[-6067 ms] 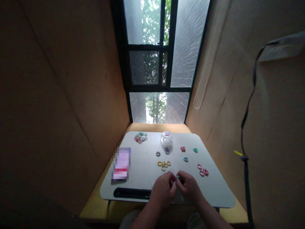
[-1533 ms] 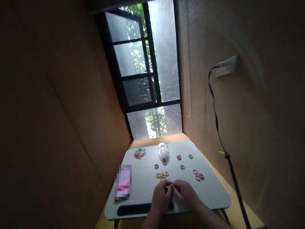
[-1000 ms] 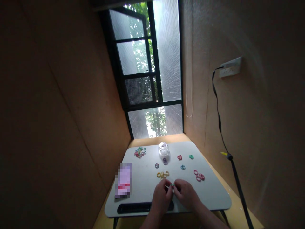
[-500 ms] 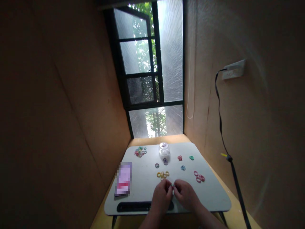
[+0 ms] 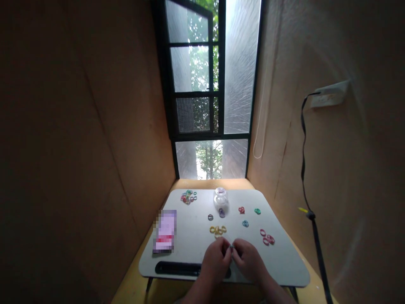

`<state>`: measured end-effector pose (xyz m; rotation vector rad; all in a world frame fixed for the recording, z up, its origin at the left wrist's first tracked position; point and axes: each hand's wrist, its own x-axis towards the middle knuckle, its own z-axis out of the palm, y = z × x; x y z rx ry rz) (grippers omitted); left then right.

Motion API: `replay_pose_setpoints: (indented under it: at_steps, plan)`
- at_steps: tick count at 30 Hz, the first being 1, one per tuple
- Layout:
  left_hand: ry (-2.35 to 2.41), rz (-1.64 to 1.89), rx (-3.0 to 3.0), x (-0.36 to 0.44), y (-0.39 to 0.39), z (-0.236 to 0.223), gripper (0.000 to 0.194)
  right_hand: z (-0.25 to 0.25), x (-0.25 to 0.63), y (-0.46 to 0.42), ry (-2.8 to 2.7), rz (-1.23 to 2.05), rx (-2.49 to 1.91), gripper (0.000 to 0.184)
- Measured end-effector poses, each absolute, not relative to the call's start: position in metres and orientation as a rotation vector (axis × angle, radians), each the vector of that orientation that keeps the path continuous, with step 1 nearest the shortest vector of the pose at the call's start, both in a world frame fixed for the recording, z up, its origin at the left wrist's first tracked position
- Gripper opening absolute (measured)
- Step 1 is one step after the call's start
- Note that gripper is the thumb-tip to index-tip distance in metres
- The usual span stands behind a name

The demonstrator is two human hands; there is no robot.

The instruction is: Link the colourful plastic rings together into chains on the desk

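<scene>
Pixelated phone (image 5: 165,231): far left on white lap table (image 5: 193,236), near the edge.
Black slot (image 5: 177,268): front edge, partly covered by left forearm.
Mixed ring pile (image 5: 189,197): back left corner.
Dark ring (image 5: 210,217): alone, left of purple rings (image 5: 222,213), which sit at the base of the clear jar (image 5: 220,198).
Left hand (image 5: 217,259): fingertips pinched together, just in front of yellow rings (image 5: 217,230).
Small piece (image 5: 232,246): between both hands' fingertips, held from either side; mostly hidden, type unclear.
Right hand (image 5: 248,258): pinching too, fingertips meeting the left's.
Red rings (image 5: 241,210), blue rings (image 5: 245,223), green rings (image 5: 257,211): beyond right hand.
Pink rings (image 5: 267,237): far right.
</scene>
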<state>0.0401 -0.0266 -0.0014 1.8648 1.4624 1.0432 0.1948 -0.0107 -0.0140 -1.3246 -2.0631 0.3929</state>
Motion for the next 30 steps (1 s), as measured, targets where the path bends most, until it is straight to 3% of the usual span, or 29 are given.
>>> replay_pose_setpoints:
  at_steps: [30]
  plan:
    - [1.39,1.069,1.859,0.0306,-0.0284,-0.001,0.01,-0.0154,0.1923,-0.0042,-2.119,0.374,-1.384,0.02]
